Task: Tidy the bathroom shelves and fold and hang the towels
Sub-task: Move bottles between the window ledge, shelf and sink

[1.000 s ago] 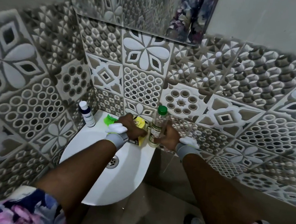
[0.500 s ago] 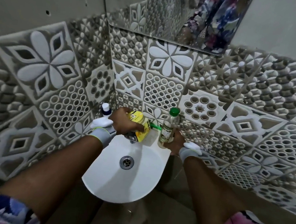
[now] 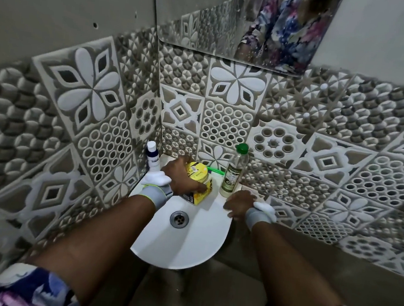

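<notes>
Tiled corner (image 3: pixel 160 114), small white sink (image 3: pixel 187 247). Grips yellow container (image 3: pixel 200 177) on the back ledge with left hand (image 3: pixel 181 178); rests right hand (image 3: pixel 238 203), loosely curled and empty, on the right rim just beside green-capped bottle (image 3: pixel 233 175). Open basin nearer; tiles close behind, left.

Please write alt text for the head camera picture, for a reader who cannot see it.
A person's left hand grips a yellow container on the back edge of a white sink. The right hand rests on the rim beside a clear green-capped bottle, not holding it.
</notes>
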A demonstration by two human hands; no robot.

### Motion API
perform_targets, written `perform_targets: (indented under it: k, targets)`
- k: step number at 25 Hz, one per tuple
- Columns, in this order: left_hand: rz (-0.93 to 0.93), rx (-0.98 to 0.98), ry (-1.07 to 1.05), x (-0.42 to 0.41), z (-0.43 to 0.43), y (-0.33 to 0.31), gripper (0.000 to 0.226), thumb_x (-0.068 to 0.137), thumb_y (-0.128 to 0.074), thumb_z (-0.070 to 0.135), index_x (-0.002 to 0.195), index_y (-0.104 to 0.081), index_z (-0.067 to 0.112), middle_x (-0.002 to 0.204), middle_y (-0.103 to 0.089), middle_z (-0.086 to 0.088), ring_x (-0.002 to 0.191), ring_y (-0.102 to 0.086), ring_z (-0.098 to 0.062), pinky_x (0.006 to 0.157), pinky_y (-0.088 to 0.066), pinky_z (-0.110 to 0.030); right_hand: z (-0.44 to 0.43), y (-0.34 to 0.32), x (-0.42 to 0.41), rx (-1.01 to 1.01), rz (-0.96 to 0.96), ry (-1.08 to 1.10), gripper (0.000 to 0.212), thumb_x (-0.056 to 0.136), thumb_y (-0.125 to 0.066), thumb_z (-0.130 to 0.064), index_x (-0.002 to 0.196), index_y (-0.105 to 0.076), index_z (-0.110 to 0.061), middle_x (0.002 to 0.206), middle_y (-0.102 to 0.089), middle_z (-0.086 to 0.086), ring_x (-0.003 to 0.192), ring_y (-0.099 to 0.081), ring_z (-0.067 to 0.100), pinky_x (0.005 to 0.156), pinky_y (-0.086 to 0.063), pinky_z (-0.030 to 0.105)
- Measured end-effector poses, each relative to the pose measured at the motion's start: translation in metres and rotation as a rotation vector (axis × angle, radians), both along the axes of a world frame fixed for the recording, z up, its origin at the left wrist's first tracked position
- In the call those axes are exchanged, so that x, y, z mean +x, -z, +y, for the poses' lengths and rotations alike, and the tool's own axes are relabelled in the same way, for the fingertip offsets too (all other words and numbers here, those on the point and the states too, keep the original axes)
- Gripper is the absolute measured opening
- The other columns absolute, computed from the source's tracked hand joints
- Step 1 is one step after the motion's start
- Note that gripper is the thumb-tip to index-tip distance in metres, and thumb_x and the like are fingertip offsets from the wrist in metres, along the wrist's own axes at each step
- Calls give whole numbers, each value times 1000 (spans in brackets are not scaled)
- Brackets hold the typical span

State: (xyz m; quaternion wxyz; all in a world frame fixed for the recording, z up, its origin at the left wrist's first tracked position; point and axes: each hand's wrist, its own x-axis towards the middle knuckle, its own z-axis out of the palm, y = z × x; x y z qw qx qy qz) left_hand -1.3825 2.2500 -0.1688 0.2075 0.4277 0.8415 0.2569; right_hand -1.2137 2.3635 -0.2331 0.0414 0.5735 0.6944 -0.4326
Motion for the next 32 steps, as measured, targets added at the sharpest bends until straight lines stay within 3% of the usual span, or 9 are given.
perform_targets:
  k: [3,7,11,14,16,20,22,27,32]
  targets:
    - [-18,17,-15,6,-17,3,93,53,-83,52,134,-47,24,124,-60,-1,111,-58,-23,90,-48,-28,-34,-15,-15,-160,189,-76,38,76,-67,1,106,-52,-17,91,-63,6,76,-62,17,67,-49,30]
    - [-18,36,-149,20,-48,-1,82,51,-83,49,123,-55,21,111,-64,-1,102,-62,-23,85,-50,-28,-62,-38,-28,-79,370,-459,103,58,-88,-9,139,-27,-23,121,-52,-1,109,-54,19,87,-51,33]
    - [-102,84,-341,45,-87,-3,69,50,-83,46,110,-58,22,97,-65,0,88,-62,-20,72,-50,-27,-91,-44,-29,12,540,-556,85,50,-87,-6,126,-48,-4,118,-63,11,107,-61,26,90,-53,37]
    - [-503,176,-538,60,-129,-6,74,51,-80,61,110,-58,23,100,-63,0,84,-63,-23,62,-47,-28,-112,-44,-13,-9,583,-599,62,61,-83,-6,117,-57,-6,105,-66,8,95,-62,22,73,-54,23]
    - [-747,368,-650,80,-164,-10,72,62,-67,72,111,-63,21,104,-69,-7,82,-67,-26,66,-49,-30,-134,-49,-1,-94,640,-603,52,67,-81,-4,115,-59,-7,98,-65,4,83,-61,16,62,-52,20]
    - [-965,748,-939,134,-232,-2,57,94,-33,63,97,-67,18,67,-72,-2,65,-66,-20,58,-50,-24,-212,-63,-6,-197,783,-561,48,63,-88,-23,102,-61,-16,94,-68,-1,79,-65,12,67,-57,29]
    - [-1120,963,-1061,153,-273,2,71,90,-28,70,109,-69,15,88,-73,-10,83,-65,-29,72,-50,-34,-270,-73,-7,-262,824,-659,55,59,-91,-25,104,-62,-12,97,-70,0,84,-67,11,75,-57,26]
    - [-981,1398,-1291,194,-410,-11,67,93,-32,58,134,-54,11,133,-56,-19,121,-54,-38,103,-42,-52,-401,-95,11,-450,755,-1055,61,65,-87,-19,110,-48,-7,101,-62,0,91,-62,11,76,-53,24]
    - [-800,1467,-1512,283,-566,-12,57,94,-31,56,118,-66,18,116,-66,-17,99,-63,-37,82,-52,-47,-543,-101,53,-557,660,-1405,37,77,-76,-37,100,-54,-18,99,-64,0,80,-62,12,56,-51,26]
